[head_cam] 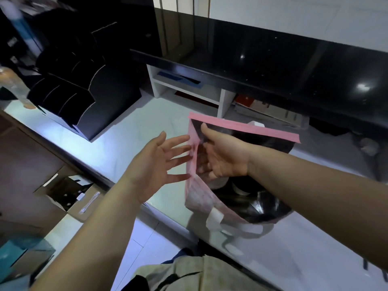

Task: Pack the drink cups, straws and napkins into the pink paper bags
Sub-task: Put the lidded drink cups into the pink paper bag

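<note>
The white counter (126, 131) runs from near right to far left, with a glossy black ledge (273, 66) above its far side and a black rack (84, 97) at far left.

The bag (199, 198) stands on the counter in the middle, just right of my left hand, its mouth gaping up toward me. Its inside is dark. Something pale and round lies low in it, but I cannot tell what.

My right hand (224, 158) is in the mouth, thumb up by the far left corner and fingers bent against the inner face of the left wall. I cannot tell whether they pinch the paper or only push it out.

My left hand (155, 164) is spread wide and holds nothing, its fingertips (188, 156) touching the outside of that same wall.

A white handle (214, 219) flops over the near rim.

I judge the bag light and thin. It will crease stiffly, buckle under a squeeze and tear at the rim if I tug. The folded pink band along the top looks firmest, so I would take it there or by the handle. Once loaded, I would put a palm under the base.
</note>
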The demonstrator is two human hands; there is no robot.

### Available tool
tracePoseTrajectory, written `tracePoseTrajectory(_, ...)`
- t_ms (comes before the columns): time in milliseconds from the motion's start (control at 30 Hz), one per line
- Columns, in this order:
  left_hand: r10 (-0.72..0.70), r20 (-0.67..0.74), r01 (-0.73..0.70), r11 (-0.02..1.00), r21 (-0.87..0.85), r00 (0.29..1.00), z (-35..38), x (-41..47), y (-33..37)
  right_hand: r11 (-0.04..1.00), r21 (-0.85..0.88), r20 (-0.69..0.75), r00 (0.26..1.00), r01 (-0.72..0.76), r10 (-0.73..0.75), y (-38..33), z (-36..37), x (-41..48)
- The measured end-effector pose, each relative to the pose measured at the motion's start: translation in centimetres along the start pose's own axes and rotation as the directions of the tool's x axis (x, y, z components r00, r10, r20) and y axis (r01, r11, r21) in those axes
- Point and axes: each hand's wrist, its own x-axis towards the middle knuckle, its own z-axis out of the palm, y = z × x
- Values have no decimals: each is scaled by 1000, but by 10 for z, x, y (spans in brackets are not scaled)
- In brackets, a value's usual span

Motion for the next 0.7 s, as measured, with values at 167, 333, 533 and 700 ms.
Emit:
tracePoseTrajectory(167, -11, -120, 8, 1000, -22, 993, -19, 5, -12, 1000, -3, -24, 1000, -4, 4, 1, 2, 2)
tracePoseTrajectory(333, -128, -30, 127, 991, -32, 991, -21, 10, -31, 999, 27, -13, 999, -41, 41, 9, 7, 12)
tracePoseTrajectory(533, -130, 1, 130, 990, -46, 992, -10, 16, -34, 999, 44, -52, 999, -2, 5, 10, 9, 13)
tracePoseTrajectory(700, -112, -59, 115, 993, 37, 992, -12, 16, -31, 991, -128, -113, 993, -35, 21, 3, 11, 9)
